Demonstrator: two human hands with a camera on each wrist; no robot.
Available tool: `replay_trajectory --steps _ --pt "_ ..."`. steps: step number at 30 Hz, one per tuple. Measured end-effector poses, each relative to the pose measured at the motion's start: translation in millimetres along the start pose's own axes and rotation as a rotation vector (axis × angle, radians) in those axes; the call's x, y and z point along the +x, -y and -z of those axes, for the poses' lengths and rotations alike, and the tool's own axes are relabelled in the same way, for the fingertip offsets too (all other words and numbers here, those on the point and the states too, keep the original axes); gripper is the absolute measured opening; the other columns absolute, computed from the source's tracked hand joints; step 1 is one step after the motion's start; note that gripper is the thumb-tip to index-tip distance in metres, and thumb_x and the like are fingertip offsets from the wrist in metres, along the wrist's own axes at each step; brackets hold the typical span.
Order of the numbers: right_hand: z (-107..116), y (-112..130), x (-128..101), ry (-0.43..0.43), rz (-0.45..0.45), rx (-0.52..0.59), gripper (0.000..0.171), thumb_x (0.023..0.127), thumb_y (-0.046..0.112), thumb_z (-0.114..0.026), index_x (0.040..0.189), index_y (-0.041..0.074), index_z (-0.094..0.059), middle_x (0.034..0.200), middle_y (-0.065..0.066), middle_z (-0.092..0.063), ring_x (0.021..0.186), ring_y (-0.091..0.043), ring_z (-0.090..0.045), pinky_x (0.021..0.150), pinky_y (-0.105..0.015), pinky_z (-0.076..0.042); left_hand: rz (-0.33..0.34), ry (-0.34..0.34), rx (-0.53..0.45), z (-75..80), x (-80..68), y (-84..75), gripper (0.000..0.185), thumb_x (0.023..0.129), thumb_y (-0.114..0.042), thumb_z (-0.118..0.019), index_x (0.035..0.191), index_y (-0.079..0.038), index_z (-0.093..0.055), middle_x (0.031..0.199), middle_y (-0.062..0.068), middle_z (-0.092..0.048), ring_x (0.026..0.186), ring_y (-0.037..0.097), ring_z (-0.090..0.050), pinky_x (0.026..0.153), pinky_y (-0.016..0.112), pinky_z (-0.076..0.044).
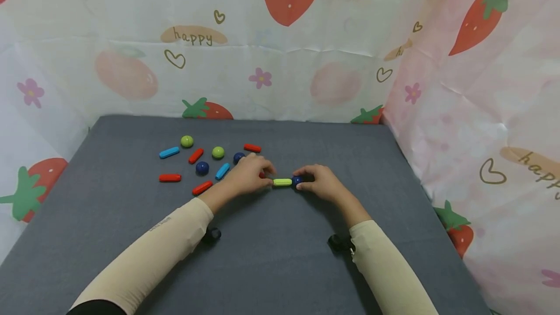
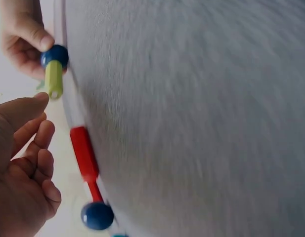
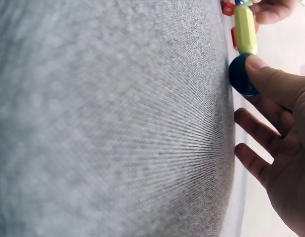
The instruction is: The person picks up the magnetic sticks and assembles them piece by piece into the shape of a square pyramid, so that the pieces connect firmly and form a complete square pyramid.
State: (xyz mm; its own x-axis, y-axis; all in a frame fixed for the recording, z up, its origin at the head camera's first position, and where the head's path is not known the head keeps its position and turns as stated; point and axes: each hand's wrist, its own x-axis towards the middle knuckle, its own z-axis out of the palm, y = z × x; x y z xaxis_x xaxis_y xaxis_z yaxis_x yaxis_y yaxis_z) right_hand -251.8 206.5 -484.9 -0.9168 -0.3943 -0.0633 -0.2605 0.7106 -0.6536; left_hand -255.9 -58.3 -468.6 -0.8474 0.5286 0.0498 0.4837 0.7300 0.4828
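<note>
My right hand (image 1: 323,183) pinches a dark blue ball (image 3: 241,76) between thumb and fingers. A yellow-green stick (image 1: 282,182) is joined end-on to that ball and points toward my left hand. My left hand (image 1: 251,175) is at the stick's far end, its thumb tip close beside it; whether they touch I cannot tell. In the left wrist view the left fingers (image 2: 36,158) are loosely bent around nothing. A red stick (image 2: 84,150) lies beyond them, partly hidden by the hand in the head view. Past it is another dark blue ball (image 2: 97,216).
Left of my hands, on the grey cloth-covered table (image 1: 280,266), lie several red sticks (image 1: 169,178), blue sticks (image 1: 169,152), green balls (image 1: 186,141) and dark blue balls (image 1: 202,168). A strawberry-print curtain (image 1: 280,62) stands behind and along the sides.
</note>
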Motion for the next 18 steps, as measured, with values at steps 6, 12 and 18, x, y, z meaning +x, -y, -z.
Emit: replay_trajectory --steps 6,12,18 --pt "0.0 2.1 -2.2 0.005 0.004 -0.019 0.034 0.092 0.024 -0.079 0.125 0.020 -0.073 0.127 -0.002 -0.069 0.124 -0.026 -0.060 0.105 -0.048 -0.047 0.016 -0.046 -0.013 18.6 -9.9 16.5 0.030 0.093 -0.025 -0.078 0.121 -0.014 -0.075 0.117 0.002 -0.071 0.111 0.025 -0.054 0.100 0.049 -0.041" --pt "0.7 3.1 -4.1 0.010 -0.012 -0.014 0.034 0.092 0.024 -0.078 0.126 0.020 -0.073 0.129 -0.003 -0.068 0.127 -0.027 -0.058 0.106 -0.049 -0.046 0.014 -0.090 -0.013 37.0 -13.6 36.7 0.033 0.094 -0.023 -0.077 0.124 -0.011 -0.073 0.120 0.005 -0.069 0.110 0.026 -0.052 0.097 0.049 -0.041" --pt "-0.3 4.1 -3.8 0.010 -0.009 0.003 0.034 0.092 0.024 -0.078 0.126 0.020 -0.073 0.129 -0.003 -0.068 0.126 -0.026 -0.058 0.106 -0.048 -0.046 0.064 -0.078 -0.014 51.7 -14.9 50.1 0.038 0.094 -0.023 -0.077 0.128 -0.011 -0.070 0.128 0.006 -0.067 0.119 0.030 -0.049 0.107 0.055 -0.036"
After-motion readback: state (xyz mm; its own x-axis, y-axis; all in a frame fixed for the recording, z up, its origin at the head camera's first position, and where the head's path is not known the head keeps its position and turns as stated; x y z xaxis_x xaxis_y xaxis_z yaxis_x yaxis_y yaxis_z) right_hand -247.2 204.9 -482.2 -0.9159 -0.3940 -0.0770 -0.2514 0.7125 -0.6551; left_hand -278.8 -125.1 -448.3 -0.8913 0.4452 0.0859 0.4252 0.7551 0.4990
